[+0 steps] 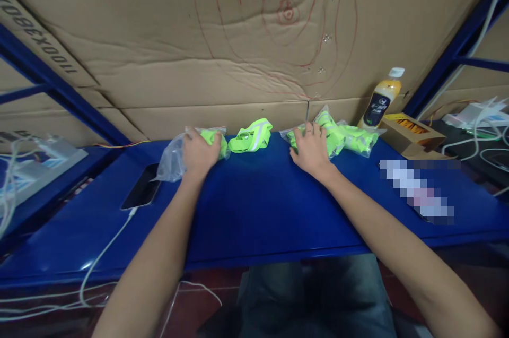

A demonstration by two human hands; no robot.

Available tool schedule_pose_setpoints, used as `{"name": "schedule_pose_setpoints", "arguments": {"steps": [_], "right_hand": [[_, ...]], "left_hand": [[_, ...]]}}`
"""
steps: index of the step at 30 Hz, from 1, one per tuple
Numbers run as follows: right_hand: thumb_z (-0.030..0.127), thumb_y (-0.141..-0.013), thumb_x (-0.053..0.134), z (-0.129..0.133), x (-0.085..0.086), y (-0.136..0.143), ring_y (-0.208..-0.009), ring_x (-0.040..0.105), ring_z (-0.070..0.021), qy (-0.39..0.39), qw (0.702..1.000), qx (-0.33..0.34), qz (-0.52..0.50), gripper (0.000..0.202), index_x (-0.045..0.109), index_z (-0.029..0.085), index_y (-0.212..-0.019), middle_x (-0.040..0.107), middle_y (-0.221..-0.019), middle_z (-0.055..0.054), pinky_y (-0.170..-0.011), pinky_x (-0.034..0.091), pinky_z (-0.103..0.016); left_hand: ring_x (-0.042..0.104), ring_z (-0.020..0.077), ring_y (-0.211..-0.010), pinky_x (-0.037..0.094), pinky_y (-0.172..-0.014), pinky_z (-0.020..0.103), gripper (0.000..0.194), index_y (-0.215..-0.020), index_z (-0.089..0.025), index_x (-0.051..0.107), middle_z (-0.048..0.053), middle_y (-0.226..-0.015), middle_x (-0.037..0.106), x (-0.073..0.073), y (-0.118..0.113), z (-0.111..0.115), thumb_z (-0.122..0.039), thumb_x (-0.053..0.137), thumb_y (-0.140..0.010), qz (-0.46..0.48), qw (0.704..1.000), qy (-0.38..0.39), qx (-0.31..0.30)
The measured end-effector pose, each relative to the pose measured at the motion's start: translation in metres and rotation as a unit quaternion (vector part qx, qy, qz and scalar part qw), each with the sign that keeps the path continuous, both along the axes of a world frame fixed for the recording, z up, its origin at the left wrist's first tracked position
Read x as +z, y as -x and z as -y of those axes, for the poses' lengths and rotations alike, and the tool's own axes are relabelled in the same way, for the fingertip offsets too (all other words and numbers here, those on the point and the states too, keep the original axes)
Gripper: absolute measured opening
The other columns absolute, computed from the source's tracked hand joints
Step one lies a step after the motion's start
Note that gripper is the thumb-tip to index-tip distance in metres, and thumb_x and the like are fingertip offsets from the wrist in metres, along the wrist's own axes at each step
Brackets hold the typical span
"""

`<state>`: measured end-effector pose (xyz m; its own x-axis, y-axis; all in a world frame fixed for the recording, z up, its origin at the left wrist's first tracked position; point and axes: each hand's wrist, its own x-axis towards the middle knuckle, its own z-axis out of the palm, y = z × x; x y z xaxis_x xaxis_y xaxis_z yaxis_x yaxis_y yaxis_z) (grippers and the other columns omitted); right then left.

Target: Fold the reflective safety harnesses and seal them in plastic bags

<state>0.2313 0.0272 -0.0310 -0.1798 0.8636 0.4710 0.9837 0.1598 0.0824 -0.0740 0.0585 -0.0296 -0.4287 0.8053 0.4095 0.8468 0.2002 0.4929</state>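
Note:
My left hand is wrapped over a clear plastic bag with a neon yellow-green reflective strap inside it. To its right, a loose reflective strap with a silver-grey stripe lies bunched on the blue table, touched by neither hand. My right hand rests on a bagged neon bundle, its fingers spread over the top. Just right of that hand, more neon straps in clear bags lie in a heap against the cardboard wall. The undersides of both hands are hidden.
A blue table carries a charging phone at left. Toward the right stand a juice bottle and an open cardboard box, near a blurred-out flat item. Cables and power strips flank both sides. Cardboard backs the table.

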Motion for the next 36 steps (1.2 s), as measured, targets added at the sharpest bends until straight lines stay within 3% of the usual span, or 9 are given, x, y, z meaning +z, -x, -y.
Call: {"name": "schedule_pose_setpoints", "arguments": {"steps": [6, 11, 13, 17, 22, 26, 29, 32, 36], "right_hand": [[0.045, -0.099, 0.063, -0.004, -0.002, -0.004, -0.127, 0.053, -0.0471, 0.036, 0.999, -0.026, 0.008, 0.065, 0.055, 0.004, -0.148, 0.058, -0.144, -0.033, -0.109, 0.035, -0.058], [0.044, -0.1, 0.061, -0.003, -0.003, -0.001, -0.141, 0.047, -0.0529, 0.02, 1.0, -0.021, 0.003, 0.068, 0.053, 0.001, -0.153, 0.049, -0.156, -0.037, -0.115, 0.034, -0.064], [0.042, -0.102, 0.06, -0.001, -0.002, 0.001, -0.15, 0.04, -0.0548, -0.001, 1.0, -0.005, -0.002, 0.067, 0.053, 0.001, -0.153, 0.045, -0.161, -0.038, -0.12, 0.029, -0.067], [0.038, -0.102, 0.059, 0.003, -0.001, 0.006, -0.155, 0.037, -0.0531, -0.026, 0.998, 0.055, -0.013, 0.061, 0.058, 0.001, -0.15, 0.049, -0.16, -0.035, -0.127, 0.023, -0.068], [0.041, -0.103, 0.058, 0.003, -0.006, 0.012, -0.155, 0.04, -0.0449, -0.031, 0.982, 0.166, -0.084, 0.067, 0.051, 0.001, -0.156, 0.051, -0.158, -0.032, -0.13, 0.032, -0.061], [0.043, -0.101, 0.061, 0.002, -0.011, 0.019, -0.154, 0.044, -0.0405, 0.006, 0.965, 0.213, -0.153, 0.075, 0.044, 0.0, -0.16, 0.053, -0.158, -0.029, -0.131, 0.039, -0.057], [0.041, -0.101, 0.062, 0.003, -0.017, 0.022, -0.158, 0.041, -0.0429, 0.045, 0.967, 0.214, -0.135, 0.076, 0.041, 0.0, -0.162, 0.047, -0.163, -0.032, -0.132, 0.037, -0.059], [0.042, -0.102, 0.062, 0.005, -0.022, 0.023, -0.162, 0.035, -0.0454, 0.065, 0.967, 0.219, -0.112, 0.079, 0.037, 0.002, -0.165, 0.039, -0.169, -0.033, -0.132, 0.034, -0.062], [0.041, -0.102, 0.062, 0.007, -0.024, 0.025, -0.168, 0.023, -0.0419, 0.068, 0.947, 0.303, -0.078, 0.082, 0.031, 0.008, -0.17, 0.022, -0.179, -0.027, -0.135, 0.031, -0.059]], "left_hand": [[0.047, 0.0576, -0.149, 0.045, -0.116, 0.069, 0.094, -0.164, -0.003, 0.04, 0.036, -0.173, 0.029, -0.009, 0.007, -0.001, -0.06, 0.062, -0.093, -0.063, 0.99, 0.074, -0.105], [0.024, 0.0527, -0.163, 0.026, -0.129, 0.07, 0.083, -0.159, -0.01, 0.051, 0.027, -0.179, 0.022, -0.004, 0.001, 0.006, -0.062, 0.062, -0.095, -0.141, 0.974, -0.096, -0.15], [0.023, 0.0486, -0.165, 0.02, -0.132, 0.068, 0.073, -0.153, -0.016, 0.058, 0.021, -0.176, 0.034, -0.003, -0.009, 0.008, -0.06, 0.064, -0.095, -0.186, 0.95, -0.148, -0.203], [0.034, 0.0467, -0.16, 0.021, -0.131, 0.069, 0.063, -0.148, -0.014, 0.061, 0.022, -0.148, 0.067, -0.011, -0.03, 0.006, -0.049, 0.067, -0.096, -0.244, 0.905, -0.103, -0.333], [0.068, 0.0341, -0.123, 0.05, -0.112, 0.051, 0.032, -0.121, -0.018, 0.07, 0.017, -0.123, 0.076, -0.019, -0.039, 0.002, -0.036, 0.049, -0.106, -0.127, 0.913, -0.135, -0.363], [0.069, 0.0312, -0.113, 0.052, -0.106, 0.046, 0.03, -0.114, -0.02, 0.07, 0.013, -0.115, 0.077, -0.012, -0.043, 0.009, -0.038, 0.047, -0.107, -0.099, 0.911, -0.147, -0.372], [0.058, 0.0385, -0.134, 0.043, -0.118, 0.055, 0.036, -0.123, -0.016, 0.07, 0.019, -0.127, 0.073, 0.002, -0.036, 0.015, -0.04, 0.049, -0.105, -0.146, 0.931, -0.159, -0.295], [0.035, 0.0512, -0.153, 0.029, -0.122, 0.071, 0.05, -0.134, -0.01, 0.066, 0.028, -0.143, 0.063, 0.016, -0.012, 0.017, -0.044, 0.055, -0.1, -0.151, 0.973, -0.156, -0.078], [0.04, 0.0616, -0.149, 0.033, -0.114, 0.077, 0.065, -0.14, 0.001, 0.061, 0.041, -0.148, 0.055, 0.02, 0.027, 0.012, -0.048, 0.055, -0.097, -0.068, 0.993, 0.057, 0.077]]}}
